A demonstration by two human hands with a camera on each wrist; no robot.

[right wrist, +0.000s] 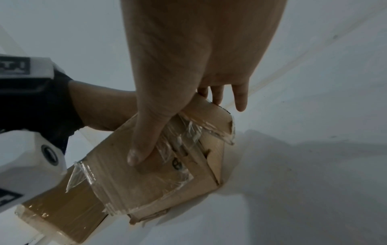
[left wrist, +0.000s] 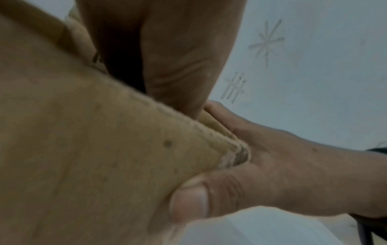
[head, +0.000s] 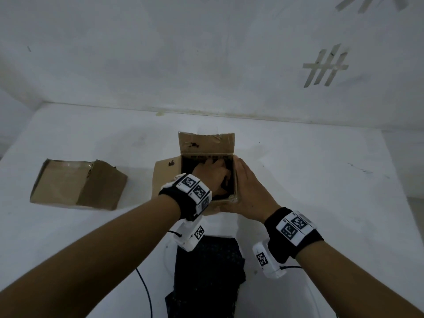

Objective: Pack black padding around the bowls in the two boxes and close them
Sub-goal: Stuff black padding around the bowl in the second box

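The open box [head: 207, 145] stands at the middle of the white tabletop [head: 321, 180], its far flap upright and its left flap folded outward. The left hand [head: 212, 174] reaches down through the opening, fingers buried among the black padding [head: 185, 166] that fills the dark interior; whether the fingers are gripping the padding or only pressing on it cannot be told, since they are out of sight in every view. No bowl is visible under the padding and the hand. The right hand [head: 246, 189] braces the box from outside: palm and straight fingers lie flat along the right wall, and the thumb [right wrist: 142, 140] presses on the taped near face at the near right corner, so the hand clasps that corner edge. In the left wrist view the corrugated rim of the box sits between thumb and palm of the right hand. A second box [head: 78, 184] lies well apart to the left, flaps down, tilted with one corner toward the viewer. A spare sheet of black padding [head: 206, 271] lies on the near side of the tabletop, between the two forearms. Bare tabletop lies to the right of the open box and behind it, up to the far wall [head: 206, 53].
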